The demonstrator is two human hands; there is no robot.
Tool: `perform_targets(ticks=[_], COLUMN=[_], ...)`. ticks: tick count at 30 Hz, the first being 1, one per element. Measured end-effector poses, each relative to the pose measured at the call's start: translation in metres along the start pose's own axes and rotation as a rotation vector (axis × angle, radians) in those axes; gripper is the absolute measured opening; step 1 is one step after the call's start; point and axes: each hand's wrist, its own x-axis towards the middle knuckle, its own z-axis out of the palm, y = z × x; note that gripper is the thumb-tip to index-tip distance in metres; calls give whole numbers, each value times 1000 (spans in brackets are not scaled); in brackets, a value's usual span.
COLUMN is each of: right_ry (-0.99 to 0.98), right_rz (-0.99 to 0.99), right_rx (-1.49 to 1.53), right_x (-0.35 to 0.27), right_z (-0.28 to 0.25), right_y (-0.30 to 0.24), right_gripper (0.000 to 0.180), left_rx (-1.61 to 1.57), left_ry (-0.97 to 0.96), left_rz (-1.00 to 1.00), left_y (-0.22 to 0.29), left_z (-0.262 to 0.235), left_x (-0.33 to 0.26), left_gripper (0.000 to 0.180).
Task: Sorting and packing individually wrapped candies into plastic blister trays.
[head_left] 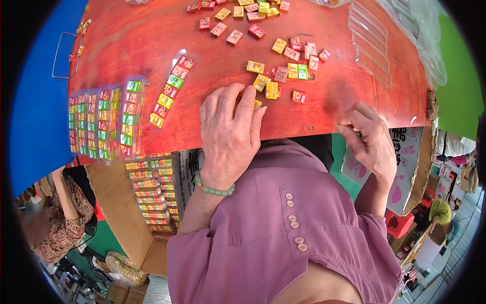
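Observation:
My left hand (230, 131), with a green bead bracelet (217, 191), rests palm down at the table's near edge, fingers stretched out. Beside its index finger and thumb, a small yellow box (257, 104) is partly covered. Other small boxes lie just beyond: a yellow one (272, 90) and a red and white one (298, 97). To the right, my right hand (368, 139) hovers by the table edge, fingers curled and thumb close to the index finger; whether anything is between them is hidden. Left of my left hand lies a transparent tray (172, 88) holding a row of coloured boxes.
Several filled trays (101, 124) stand side by side at the table's left. Loose boxes (255, 16) are scattered at the far side. An unfilled plastic tray (369, 43) lies at the far right. Below the table, a cardboard carton (114, 202) holds filled trays. Another person (63, 218) sits at left.

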Motion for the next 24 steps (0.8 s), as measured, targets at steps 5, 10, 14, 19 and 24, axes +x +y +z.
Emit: perform_targets(ticks=[5,10,14,19,24], right_ry=[109,131,103,74,102], right_rz=[-201,-310,-272,-222,-100], right_rx=[-2,-79,-126,43,117], right_x=[31,62,68,59,39], right_z=[26,54,64,62,42], right_y=[-13,-31,-31,-26,-16], right_gripper=[20,35,36,38,36], left_rx=[-11,-82,-110,-160,-217], left_ry=[-14,-14,-98,-129,-130], left_rz=[-27,-7,17,24,31], left_y=[0,-6,-8,-8,-11], left_z=[1,0,-5,-5,-6], left_x=[5,15,28,35,32], left_gripper=[40,41,43,41,34])
